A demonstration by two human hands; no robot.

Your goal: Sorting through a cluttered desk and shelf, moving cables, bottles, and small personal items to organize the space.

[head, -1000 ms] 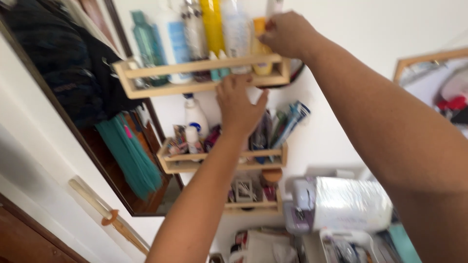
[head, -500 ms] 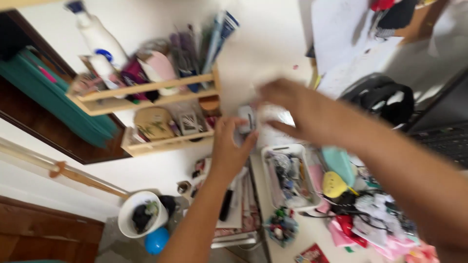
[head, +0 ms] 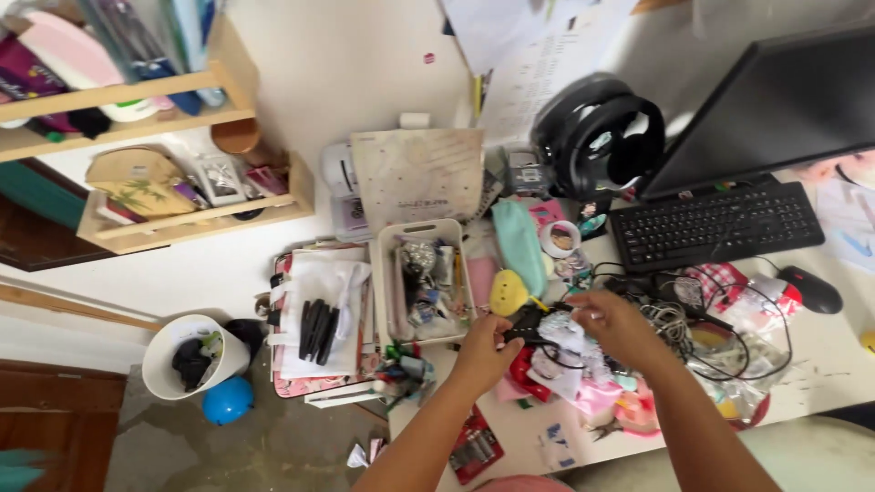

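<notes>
Both my hands are over a heap of small clutter [head: 574,369] on a white desk [head: 820,364]. My left hand [head: 488,351] pinches a small black object [head: 524,325] at the heap's left edge. My right hand [head: 612,326] rests on top of the heap with fingers curled over white and pink bits and tangled cables; what it grips, if anything, is hidden. A yellow rounded item [head: 508,292] lies just above my left hand.
A white bin [head: 381,282] of odds stands left of the hands. Black keyboard [head: 715,225], mouse [head: 809,288], monitor [head: 775,105] and headphones [head: 602,137] sit at the right. Wooden wall shelves [head: 182,223], a white bucket [head: 159,364] and a blue ball [head: 228,399] are on the left.
The view swung down from the wall shelves to the desk. Both hands came down from the top shelf and now sit on the clutter heap.
</notes>
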